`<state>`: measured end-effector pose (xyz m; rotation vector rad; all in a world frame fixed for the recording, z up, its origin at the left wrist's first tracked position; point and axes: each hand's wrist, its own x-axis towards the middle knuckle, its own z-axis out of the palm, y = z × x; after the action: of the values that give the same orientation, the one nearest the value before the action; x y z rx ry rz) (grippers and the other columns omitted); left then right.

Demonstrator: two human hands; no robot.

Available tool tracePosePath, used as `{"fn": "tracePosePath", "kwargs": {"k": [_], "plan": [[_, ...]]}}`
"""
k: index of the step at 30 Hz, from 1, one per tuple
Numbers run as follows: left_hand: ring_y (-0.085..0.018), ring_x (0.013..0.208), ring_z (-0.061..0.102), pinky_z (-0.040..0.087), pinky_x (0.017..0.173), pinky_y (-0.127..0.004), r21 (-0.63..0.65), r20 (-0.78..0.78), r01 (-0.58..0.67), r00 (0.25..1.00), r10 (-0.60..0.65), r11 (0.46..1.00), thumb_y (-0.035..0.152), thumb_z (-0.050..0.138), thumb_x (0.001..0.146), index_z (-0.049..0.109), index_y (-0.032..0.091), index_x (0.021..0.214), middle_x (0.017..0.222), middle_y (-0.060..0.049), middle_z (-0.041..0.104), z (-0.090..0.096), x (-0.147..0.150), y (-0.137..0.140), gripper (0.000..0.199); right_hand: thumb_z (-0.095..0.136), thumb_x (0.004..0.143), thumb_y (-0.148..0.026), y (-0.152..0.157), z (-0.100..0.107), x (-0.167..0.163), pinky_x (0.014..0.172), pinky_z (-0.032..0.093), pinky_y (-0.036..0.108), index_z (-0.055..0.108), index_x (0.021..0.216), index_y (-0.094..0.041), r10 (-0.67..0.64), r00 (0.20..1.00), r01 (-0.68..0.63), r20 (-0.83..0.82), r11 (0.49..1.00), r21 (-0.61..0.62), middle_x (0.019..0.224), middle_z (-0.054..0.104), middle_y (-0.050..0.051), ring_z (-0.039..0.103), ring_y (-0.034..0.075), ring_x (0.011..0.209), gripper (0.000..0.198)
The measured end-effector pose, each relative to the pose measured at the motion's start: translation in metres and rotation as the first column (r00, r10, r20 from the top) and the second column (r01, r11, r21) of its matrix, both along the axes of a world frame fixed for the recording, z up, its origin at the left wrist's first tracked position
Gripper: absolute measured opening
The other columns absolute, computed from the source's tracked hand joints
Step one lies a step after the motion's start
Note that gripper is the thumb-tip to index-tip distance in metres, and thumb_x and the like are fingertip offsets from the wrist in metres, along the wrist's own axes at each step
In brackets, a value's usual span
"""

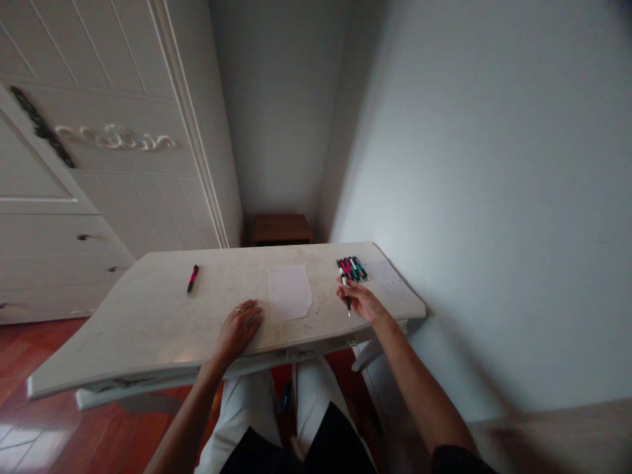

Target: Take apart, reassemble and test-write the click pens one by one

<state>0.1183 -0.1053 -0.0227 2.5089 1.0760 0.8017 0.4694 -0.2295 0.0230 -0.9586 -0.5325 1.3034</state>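
My right hand [361, 300] grips a white-and-black pen [345, 289] near the table's right end, its tip pointing toward me. Just beyond it lie several pens [353, 267] side by side in pink, teal and dark colours. A sheet of white paper [289, 291] lies in the middle of the white table [148, 329]. My left hand [240, 328] rests flat on the table, left of the paper's near corner, with a ring on one finger. A single pink-and-black pen [192, 278] lies apart at the left.
A white panelled wardrobe [99, 164] with drawers stands behind the table at left. A small brown stool [281, 228] sits in the corner beyond the far edge. A plain wall [494, 197] runs close along the right. The floor [44, 434] is red wood.
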Motion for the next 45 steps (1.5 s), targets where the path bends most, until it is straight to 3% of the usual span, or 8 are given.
{"fn": "tracePosePath", "kwargs": {"k": [4, 8, 15, 25, 31, 36, 40, 45], "plan": [[-0.028, 0.116, 0.06, 0.047, 0.101, -0.045, 0.017, -0.002, -0.007, 1.0, 0.007, 1.0, 0.051, 0.039, 0.09, 0.071, 0.018, 0.101, 0.123, -0.014, 0.065, -0.001, 0.0, 0.0, 0.047, 0.085, 0.059, -0.031, 0.009, -0.004, 0.052, 0.062, 0.056, 0.024, 0.066, 0.085, -0.016, -0.211, 0.874, 0.27, 0.439, 0.96, -0.078, 0.075, 0.07, 0.003, 0.066, 0.014, 0.064, 0.035], [-0.028, 0.116, 0.06, 0.048, 0.1, -0.045, 0.032, -0.004, -0.011, 1.0, 0.011, 0.999, 0.053, 0.039, 0.09, 0.071, 0.019, 0.102, 0.123, -0.013, 0.065, -0.002, 0.0, 0.0, 0.049, 0.081, 0.062, -0.032, 0.016, -0.004, 0.103, 0.057, 0.053, 0.024, 0.065, 0.082, -0.017, -0.26, 0.762, 0.405, 0.593, 0.906, -0.123, 0.067, 0.068, 0.001, 0.065, 0.014, 0.061, 0.029], [-0.028, 0.115, 0.06, 0.048, 0.1, -0.045, 0.038, -0.022, -0.005, 1.0, 0.006, 0.999, 0.057, 0.037, 0.091, 0.072, 0.019, 0.102, 0.124, -0.013, 0.065, -0.002, -0.002, 0.002, 0.053, 0.071, 0.068, -0.023, 0.042, -0.006, 0.159, 0.053, 0.047, 0.021, 0.068, 0.079, -0.015, -0.095, 0.535, 0.51, 0.839, 0.828, -0.232, 0.066, 0.069, 0.0, 0.063, 0.014, 0.058, 0.015], [-0.028, 0.115, 0.061, 0.048, 0.101, -0.045, 0.058, -0.018, -0.011, 1.0, 0.012, 0.998, 0.057, 0.037, 0.092, 0.072, 0.019, 0.103, 0.125, -0.012, 0.064, -0.005, -0.003, 0.001, 0.052, 0.071, 0.065, -0.019, 0.085, -0.003, 0.184, 0.067, 0.05, 0.025, 0.072, 0.08, -0.018, -0.004, 0.373, 0.548, 0.928, 0.807, -0.217, 0.076, 0.072, 0.003, 0.068, 0.019, 0.076, 0.015], [-0.028, 0.114, 0.062, 0.048, 0.101, -0.045, 0.078, -0.009, -0.014, 1.0, 0.014, 0.997, 0.059, 0.038, 0.092, 0.072, 0.02, 0.101, 0.123, -0.012, 0.065, -0.007, -0.004, 0.002, 0.053, 0.068, 0.072, -0.022, 0.084, 0.004, 0.184, 0.046, 0.041, 0.02, 0.063, 0.115, -0.017, -0.095, 0.453, 0.539, 0.886, 0.821, -0.188, 0.063, 0.066, -0.002, 0.053, 0.011, 0.046, 0.044], [-0.027, 0.115, 0.061, 0.048, 0.101, -0.043, 0.076, -0.002, -0.01, 1.0, 0.01, 0.997, 0.059, 0.038, 0.091, 0.072, 0.021, 0.101, 0.124, -0.011, 0.065, -0.007, -0.004, 0.003, 0.053, 0.067, 0.073, -0.018, 0.075, 0.01, 0.179, 0.035, 0.028, 0.017, 0.067, 0.091, -0.013, -0.111, 0.64, 0.455, 0.76, 0.852, -0.259, 0.048, 0.058, -0.002, 0.046, 0.008, 0.036, 0.018], [-0.027, 0.114, 0.062, 0.049, 0.1, -0.043, 0.076, -0.01, -0.019, 1.0, 0.019, 0.997, 0.061, 0.036, 0.091, 0.073, 0.02, 0.1, 0.123, -0.012, 0.066, -0.004, -0.003, 0.001, 0.056, 0.061, 0.077, -0.015, 0.07, 0.019, 0.176, 0.041, 0.038, 0.017, 0.062, 0.08, -0.014, -0.182, 0.755, 0.419, 0.63, 0.873, -0.251, 0.053, 0.063, 0.002, 0.06, 0.011, 0.047, 0.003], [-0.027, 0.114, 0.062, 0.049, 0.1, -0.042, 0.063, -0.018, -0.026, 0.999, 0.027, 0.998, 0.062, 0.035, 0.091, 0.073, 0.021, 0.1, 0.123, -0.011, 0.066, -0.003, -0.003, 0.001, 0.056, 0.052, 0.084, -0.012, 0.064, 0.03, 0.173, 0.062, 0.053, 0.022, 0.058, 0.078, -0.016, -0.239, 0.815, 0.405, 0.527, 0.887, -0.224, 0.064, 0.07, 0.008, 0.069, 0.015, 0.065, 0.009]]}}
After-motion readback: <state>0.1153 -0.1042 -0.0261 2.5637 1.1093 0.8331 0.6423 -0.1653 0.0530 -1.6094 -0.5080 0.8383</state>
